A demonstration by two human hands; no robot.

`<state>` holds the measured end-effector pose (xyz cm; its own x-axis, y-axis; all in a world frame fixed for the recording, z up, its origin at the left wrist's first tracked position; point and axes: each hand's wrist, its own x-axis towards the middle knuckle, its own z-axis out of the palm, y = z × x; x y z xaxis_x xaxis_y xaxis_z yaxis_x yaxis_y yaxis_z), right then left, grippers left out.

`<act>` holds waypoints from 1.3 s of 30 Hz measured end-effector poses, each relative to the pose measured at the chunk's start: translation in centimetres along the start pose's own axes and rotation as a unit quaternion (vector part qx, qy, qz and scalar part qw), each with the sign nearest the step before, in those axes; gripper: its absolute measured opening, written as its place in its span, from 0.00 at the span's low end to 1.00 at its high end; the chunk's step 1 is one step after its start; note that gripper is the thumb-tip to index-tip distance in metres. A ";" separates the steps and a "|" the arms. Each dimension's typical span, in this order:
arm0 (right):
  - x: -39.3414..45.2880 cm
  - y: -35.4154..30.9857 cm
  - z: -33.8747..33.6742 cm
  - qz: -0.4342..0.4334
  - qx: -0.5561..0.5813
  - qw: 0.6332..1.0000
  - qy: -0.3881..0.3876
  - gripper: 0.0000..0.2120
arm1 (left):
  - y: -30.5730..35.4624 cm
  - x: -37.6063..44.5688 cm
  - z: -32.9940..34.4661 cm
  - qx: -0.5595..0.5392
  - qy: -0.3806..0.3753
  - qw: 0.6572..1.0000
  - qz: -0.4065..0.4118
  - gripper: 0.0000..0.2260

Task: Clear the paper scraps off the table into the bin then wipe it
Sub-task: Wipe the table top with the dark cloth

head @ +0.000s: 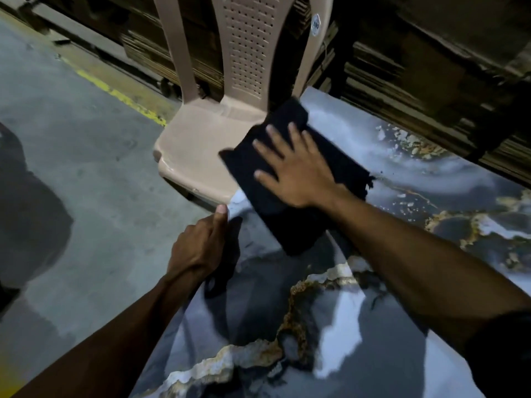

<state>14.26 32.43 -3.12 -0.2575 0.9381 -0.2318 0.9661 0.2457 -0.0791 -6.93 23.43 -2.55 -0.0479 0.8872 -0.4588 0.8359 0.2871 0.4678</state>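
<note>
Two bare arms reached out over the table [388, 282], which had a dark top with swirly white and gold marks. On it, the right hand [296, 170] lay flat with fingers spread wide, pressing down on a black cloth [287, 219] near the table's far left corner. At the left edge, the left hand [201, 242] gripped the table, fingers curled under and thumb on top. Just past that corner stood a tan plastic chair [198, 139] on the grey floor [86, 168].
</note>
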 end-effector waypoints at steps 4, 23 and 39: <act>1.0 8.6 -0.8 0.240 0.032 0.970 0.038 0.33 | -0.3 0.0 0.2 0.034 0.011 0.999 0.002 0.32; -3.7 0.2 0.3 0.243 0.084 0.966 0.005 0.34 | -0.2 -1.0 0.7 0.136 0.084 0.985 0.062 0.27; -14.8 0.2 2.4 0.442 0.046 0.895 0.034 0.35 | -0.7 -1.0 1.2 0.216 0.078 0.919 0.319 0.29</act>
<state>18.19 17.97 -2.04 0.6114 0.7697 -0.1835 0.7856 -0.6182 0.0247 -6.85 21.91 -3.31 0.4785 0.8757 -0.0648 0.8583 -0.4509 0.2450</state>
